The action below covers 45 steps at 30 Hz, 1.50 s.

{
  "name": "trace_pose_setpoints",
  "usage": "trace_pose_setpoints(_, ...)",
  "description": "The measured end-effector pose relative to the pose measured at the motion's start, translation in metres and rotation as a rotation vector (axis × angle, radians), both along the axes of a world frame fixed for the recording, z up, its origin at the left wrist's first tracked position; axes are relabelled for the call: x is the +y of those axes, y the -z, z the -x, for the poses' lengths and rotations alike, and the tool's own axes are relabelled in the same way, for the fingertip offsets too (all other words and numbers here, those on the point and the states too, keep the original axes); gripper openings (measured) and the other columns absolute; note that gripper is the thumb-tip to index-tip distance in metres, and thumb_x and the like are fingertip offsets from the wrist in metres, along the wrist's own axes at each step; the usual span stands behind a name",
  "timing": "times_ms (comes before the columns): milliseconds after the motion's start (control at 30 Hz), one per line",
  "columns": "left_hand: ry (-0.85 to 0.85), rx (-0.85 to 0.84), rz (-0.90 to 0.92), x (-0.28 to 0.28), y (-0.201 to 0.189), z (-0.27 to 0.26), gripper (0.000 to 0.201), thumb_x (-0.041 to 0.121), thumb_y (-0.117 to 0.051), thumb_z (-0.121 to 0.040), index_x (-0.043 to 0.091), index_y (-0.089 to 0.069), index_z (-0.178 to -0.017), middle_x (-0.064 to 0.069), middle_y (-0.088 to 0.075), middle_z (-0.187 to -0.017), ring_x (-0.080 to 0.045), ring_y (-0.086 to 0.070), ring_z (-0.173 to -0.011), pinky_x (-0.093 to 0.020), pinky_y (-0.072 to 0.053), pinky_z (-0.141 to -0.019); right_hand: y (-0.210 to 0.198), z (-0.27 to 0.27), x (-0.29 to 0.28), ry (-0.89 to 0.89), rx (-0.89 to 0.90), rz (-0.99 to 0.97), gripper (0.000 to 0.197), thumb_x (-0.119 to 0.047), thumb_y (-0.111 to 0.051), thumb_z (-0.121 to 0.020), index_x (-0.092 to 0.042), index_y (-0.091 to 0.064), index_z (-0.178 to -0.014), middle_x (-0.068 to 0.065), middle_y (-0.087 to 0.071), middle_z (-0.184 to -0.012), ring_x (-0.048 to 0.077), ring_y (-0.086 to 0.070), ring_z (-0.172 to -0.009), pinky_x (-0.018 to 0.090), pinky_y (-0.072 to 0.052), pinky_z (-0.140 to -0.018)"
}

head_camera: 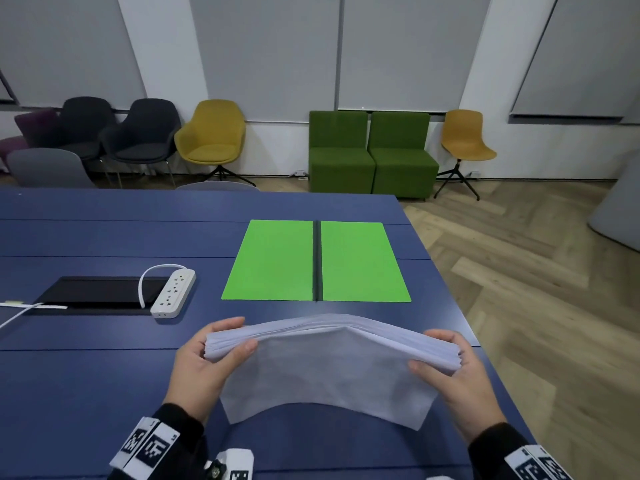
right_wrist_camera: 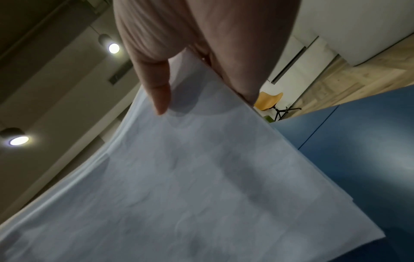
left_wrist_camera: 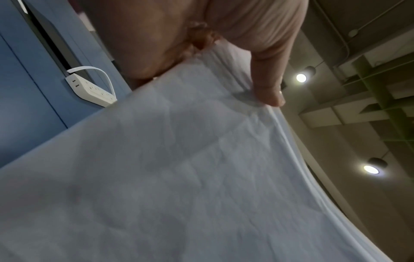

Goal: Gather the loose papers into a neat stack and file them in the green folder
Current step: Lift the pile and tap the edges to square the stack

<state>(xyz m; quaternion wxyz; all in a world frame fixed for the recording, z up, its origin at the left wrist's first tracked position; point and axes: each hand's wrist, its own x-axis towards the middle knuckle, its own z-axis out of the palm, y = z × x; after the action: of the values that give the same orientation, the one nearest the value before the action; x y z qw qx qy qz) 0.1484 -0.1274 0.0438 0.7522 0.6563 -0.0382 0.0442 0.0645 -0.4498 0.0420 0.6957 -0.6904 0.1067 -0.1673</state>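
Power strip [head_camera: 173, 292] sits far left on the blue table [head_camera: 86, 368]. Left hand [head_camera: 204, 362] pinches the paper stack [head_camera: 329, 362] at its left edge, thumb on top; stack held up w/ middle bowed, nr table's front edge. Right hand [head_camera: 457, 375] pinches the right edge. Green folder [head_camera: 273, 261] lies open just beyond.

Head view evenly lit, soft, walls bowed by wide-angle at edges; wrist views dim, grainy, blurred; two ceiling lamps [left_wrist_camera: 301, 77] flare right of the papers [left_wrist_camera: 201, 168] in left wrist view, thumb [right_wrist_camera: 156, 92] casts soft shadow on papers in right wrist view
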Motion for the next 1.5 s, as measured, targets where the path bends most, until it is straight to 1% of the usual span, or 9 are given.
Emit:
trace_pose_setpoints(100,-0.012,0.002,-0.003,-0.003,-0.001,-0.003,0.038,0.022,-0.082,-0.054,0.017,-0.073,-0.091,0.001,-0.077,-0.084,-0.008,-0.07,-0.074,-0.015,-0.056,-0.067,0.0,-0.002,0.0,-0.011,0.0,0.026,0.034,0.013,-0.072,-0.069,-0.013,-0.061,-0.088,0.007,-0.065,-0.085,0.007,-0.062,-0.07,0.014,-0.05,-0.064)
trace_pose_setpoints(233,-0.018,0.001,0.013,-0.004,0.001,-0.006,0.024,0.031,-0.082,-0.053,0.022,-0.075,-0.073,0.002,-0.075,-0.073,-0.009,-0.066,-0.068,-0.015,-0.054,-0.061,-0.002,-0.002,0.002,-0.002,-0.004,-0.044,0.067,-0.058,-0.084,-0.046,-0.006,-0.064,-0.082,0.003,-0.07,-0.079,0.011,-0.064,-0.07,0.018,-0.051,-0.063)
trace_pose_setpoints(367,-0.009,0.002,0.008,-0.003,0.002,-0.008,0.018,0.015,-0.083,-0.06,0.022,-0.074,-0.074,0.003,-0.075,-0.074,-0.009,-0.066,-0.069,-0.015,-0.055,-0.063,-0.006,-0.005,0.006,0.012,0.01,-0.108,0.072,-0.076,-0.074,-0.042,-0.016,-0.071,-0.081,0.002,-0.071,-0.084,0.011,-0.066,-0.076,0.02,-0.053,-0.066)
trace_pose_setpoints(667,0.036,-0.003,-0.02,-0.001,0.0,-0.011,0.008,-0.004,-0.071,-0.077,-0.001,-0.064,-0.081,0.001,-0.071,-0.067,-0.019,-0.062,-0.072,-0.014,-0.053,-0.061,-0.01,-0.006,0.001,-0.005,-0.005,-0.032,0.066,-0.065,-0.076,-0.053,-0.008,-0.067,-0.085,0.014,-0.073,-0.089,0.018,-0.067,-0.078,0.027,-0.053,-0.069)
trace_pose_setpoints(833,0.1,-0.026,-0.033,0.012,-0.006,-0.012,0.039,0.012,-0.089,-0.053,0.016,-0.07,-0.087,-0.001,-0.073,-0.087,-0.006,-0.067,-0.076,-0.013,-0.054,-0.07,-0.013,-0.002,-0.011,-0.074,-0.037,-0.033,0.036,-0.037,-0.084,-0.053,-0.019,-0.067,-0.08,-0.012,-0.065,-0.073,0.004,-0.059,-0.067,0.012,-0.047,-0.061)
trace_pose_setpoints(1000,0.168,0.127,-0.083,0.008,0.014,0.0,0.074,0.052,-0.092,-0.025,0.011,-0.078,-0.086,-0.011,-0.077,-0.093,-0.018,-0.074,-0.083,-0.021,-0.057,-0.067,0.001,0.002,-0.005,-0.194,0.075,0.053,0.047,-0.03,-0.088,-0.047,-0.005,-0.065,-0.08,0.004,-0.064,-0.074,0.017,-0.058,-0.071,0.02,-0.045,-0.061)
trace_pose_setpoints(1167,0.116,0.09,-0.081,0.005,0.006,0.003,0.066,0.043,-0.09,-0.031,0.007,-0.077,-0.085,-0.011,-0.078,-0.09,-0.021,-0.073,-0.083,-0.021,-0.057,-0.066,-0.005,0.0,-0.003,-0.161,0.055,0.014,0.029,-0.014,-0.084,-0.061,-0.002,-0.062,-0.076,0.006,-0.06,-0.072,0.019,-0.055,-0.07,0.028,-0.041,-0.064)
trace_pose_setpoints(1367,-0.062,0.086,0.061,-0.003,-0.01,-0.005,0.04,0.05,-0.074,-0.056,0.015,-0.074,-0.076,-0.007,-0.076,-0.092,-0.024,-0.065,-0.091,-0.039,-0.045,-0.092,-0.023,0.002,0.008,0.008,0.024,-0.111,0.075,-0.069,-0.077,-0.047,0.0,-0.057,-0.069,0.003,-0.057,-0.068,0.013,-0.052,-0.063,0.025,-0.04,-0.061)
trace_pose_setpoints(1500,-0.151,0.099,-0.014,-0.008,-0.008,-0.01,0.032,0.048,-0.074,-0.056,0.02,-0.073,-0.071,-0.006,-0.074,-0.09,-0.024,-0.063,-0.087,-0.044,-0.047,-0.093,-0.021,-0.002,0.015,0.081,0.039,-0.087,0.03,-0.028,-0.069,-0.079,-0.01,-0.054,-0.06,-0.002,-0.047,-0.063,0.015,-0.042,-0.064,0.03,-0.031,-0.064)
